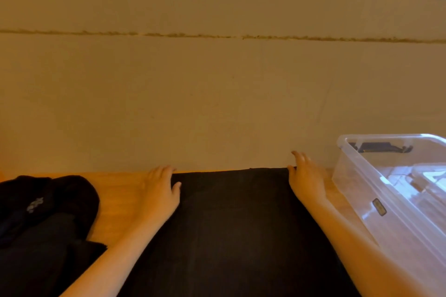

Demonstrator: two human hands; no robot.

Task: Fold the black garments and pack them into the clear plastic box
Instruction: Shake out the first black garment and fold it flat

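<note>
Black garment: a dark cloth [231, 224] lies spread flat on the table, running from the near edge of the view to the far edge of the tabletop, between the two hands.
Left hand: the left hand [160, 190] lies palm down at the cloth's far left corner, fingers straight and relaxed, thumb on the fabric, the rest of the hand on bare wood just beside it.
Right hand: the right hand [305, 176] rests at the far right corner, fingers extended and loosely spread, thumb touching the cloth's edge; it grips nothing.
Other garments: a crumpled black pile [43, 214] sits at the left, apart from the spread cloth, with a small pale print on it, too blurred to read.
Clear plastic box: the box [357, 190] stands open at the right, just beside the right forearm, with a dark clip on its far rim.
Label: a small dark tag on the box's near wall, illegible.
Surface: an orange-brown wooden table [120, 190].
Room: a plain beige wall [217, 91] directly behind the table, crossed by a rough horizontal seam.
</note>
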